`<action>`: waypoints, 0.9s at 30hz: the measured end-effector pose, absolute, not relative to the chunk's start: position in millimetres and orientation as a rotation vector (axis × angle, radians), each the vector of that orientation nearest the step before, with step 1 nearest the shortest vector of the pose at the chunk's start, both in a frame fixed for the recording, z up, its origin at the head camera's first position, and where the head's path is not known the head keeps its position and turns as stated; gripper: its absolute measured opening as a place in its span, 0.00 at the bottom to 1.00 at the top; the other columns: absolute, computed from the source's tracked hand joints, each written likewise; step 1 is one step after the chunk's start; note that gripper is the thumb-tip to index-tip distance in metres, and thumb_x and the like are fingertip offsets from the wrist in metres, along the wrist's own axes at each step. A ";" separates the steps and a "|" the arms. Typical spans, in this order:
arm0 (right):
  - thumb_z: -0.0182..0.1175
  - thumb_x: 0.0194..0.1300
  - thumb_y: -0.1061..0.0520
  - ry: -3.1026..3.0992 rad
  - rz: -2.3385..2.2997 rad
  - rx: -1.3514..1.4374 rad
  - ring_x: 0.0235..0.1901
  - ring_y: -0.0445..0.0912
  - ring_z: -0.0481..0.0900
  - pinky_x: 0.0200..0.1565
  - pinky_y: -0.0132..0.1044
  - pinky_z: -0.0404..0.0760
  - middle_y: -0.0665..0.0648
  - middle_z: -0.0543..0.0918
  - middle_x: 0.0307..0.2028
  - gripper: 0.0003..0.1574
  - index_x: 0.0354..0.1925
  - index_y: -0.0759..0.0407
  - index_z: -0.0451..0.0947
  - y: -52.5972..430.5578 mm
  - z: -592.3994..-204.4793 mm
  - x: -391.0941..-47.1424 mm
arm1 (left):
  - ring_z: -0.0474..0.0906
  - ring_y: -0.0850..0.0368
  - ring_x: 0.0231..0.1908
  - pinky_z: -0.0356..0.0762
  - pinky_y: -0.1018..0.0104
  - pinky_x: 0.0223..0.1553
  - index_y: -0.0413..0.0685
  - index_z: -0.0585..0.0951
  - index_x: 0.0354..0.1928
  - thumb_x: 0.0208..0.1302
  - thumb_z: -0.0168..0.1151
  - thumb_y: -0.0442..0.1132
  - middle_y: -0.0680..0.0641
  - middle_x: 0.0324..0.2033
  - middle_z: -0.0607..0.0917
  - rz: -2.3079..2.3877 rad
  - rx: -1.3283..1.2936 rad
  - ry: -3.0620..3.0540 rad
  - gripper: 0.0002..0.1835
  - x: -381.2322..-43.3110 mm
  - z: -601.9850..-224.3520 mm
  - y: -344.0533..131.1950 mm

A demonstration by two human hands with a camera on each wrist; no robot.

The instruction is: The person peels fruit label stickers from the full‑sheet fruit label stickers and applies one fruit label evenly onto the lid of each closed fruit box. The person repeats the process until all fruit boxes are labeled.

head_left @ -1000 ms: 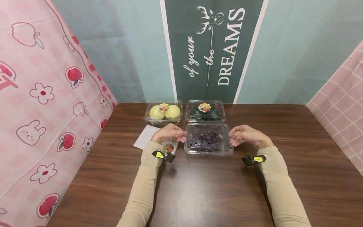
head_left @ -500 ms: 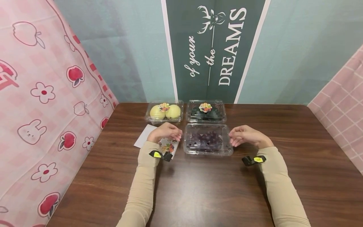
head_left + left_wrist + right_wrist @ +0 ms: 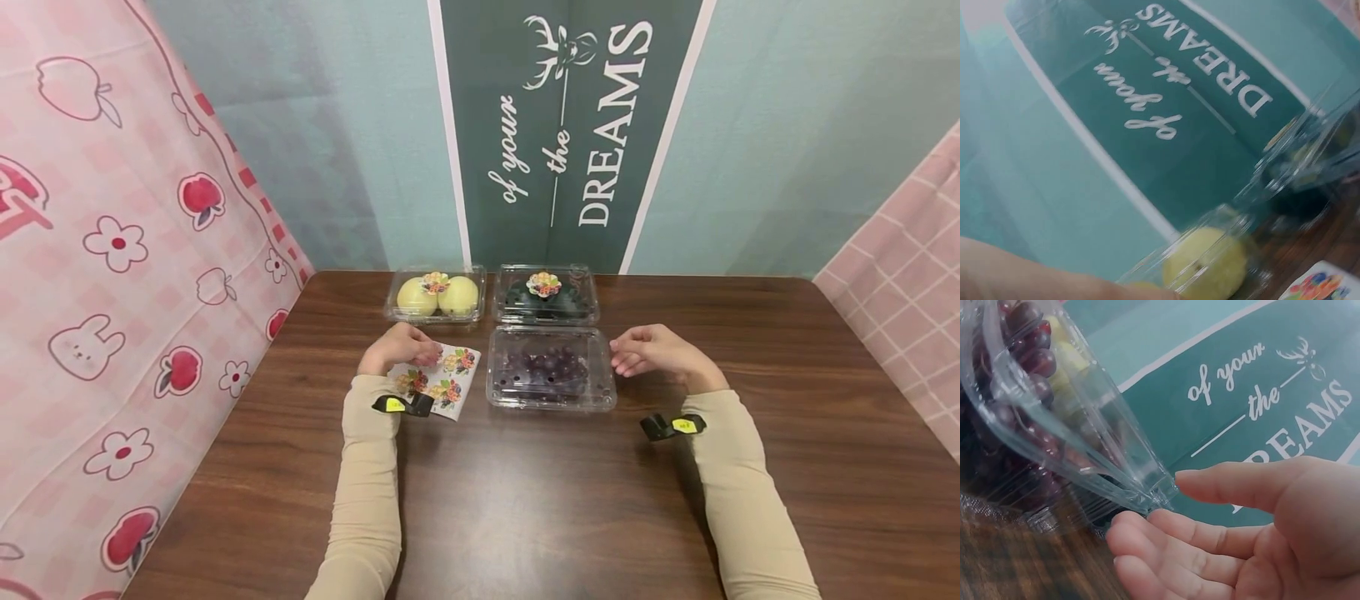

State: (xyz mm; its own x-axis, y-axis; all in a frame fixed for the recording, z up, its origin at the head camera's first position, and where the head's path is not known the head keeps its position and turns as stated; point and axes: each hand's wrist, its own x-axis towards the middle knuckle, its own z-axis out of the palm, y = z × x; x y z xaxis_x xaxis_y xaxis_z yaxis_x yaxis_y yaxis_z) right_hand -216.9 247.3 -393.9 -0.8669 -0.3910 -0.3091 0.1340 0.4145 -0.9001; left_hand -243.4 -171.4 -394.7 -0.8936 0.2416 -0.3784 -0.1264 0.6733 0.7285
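Note:
A clear plastic box of dark grapes (image 3: 551,368) lies with its lid down in the middle of the table. My right hand (image 3: 658,354) is at its right edge, fingers loosely bent; in the right wrist view, the thumb (image 3: 1210,487) and fingertips overlap the corner of the grape box (image 3: 1029,412). My left hand (image 3: 401,346) hovers over a sheet of fruit stickers (image 3: 453,383), fingers relaxed and holding nothing visible. In the left wrist view only a strip of the left hand (image 3: 1041,278) shows, with a corner of the sticker sheet (image 3: 1319,284) at lower right.
Behind the sheet stands a clear box with two yellow-green fruits (image 3: 437,297), a fruit sticker on its lid. Right of it is a similar stickered box with dark contents (image 3: 546,298). A hanging cloth backdrop (image 3: 337,150) rises at the far table edge.
My left hand has left the grape box's left edge and moved left over the sticker sheet, uncovering more stickers. The right hand stays by the box's right edge, shifted slightly.

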 end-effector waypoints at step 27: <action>0.51 0.73 0.56 2.187 -1.549 -0.189 0.27 0.36 0.84 0.36 0.31 0.86 0.45 0.84 0.25 0.26 0.53 0.81 0.65 243.9 -392.9 -217.1 | 0.77 0.38 0.53 0.77 0.47 0.53 0.32 0.77 0.53 0.55 0.69 0.53 0.32 0.55 0.80 0.631 -0.504 2.745 0.33 -233.8 -398.7 -207.4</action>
State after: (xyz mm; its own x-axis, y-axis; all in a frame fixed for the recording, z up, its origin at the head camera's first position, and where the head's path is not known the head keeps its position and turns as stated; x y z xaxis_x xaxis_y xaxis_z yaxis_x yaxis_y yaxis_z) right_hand -217.1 243.9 -392.9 -0.8887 -0.3621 -0.2812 0.1450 0.3598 -0.9217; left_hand -233.8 -207.4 -398.7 -0.9000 -0.2701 -0.3420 -0.3923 0.8440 0.3658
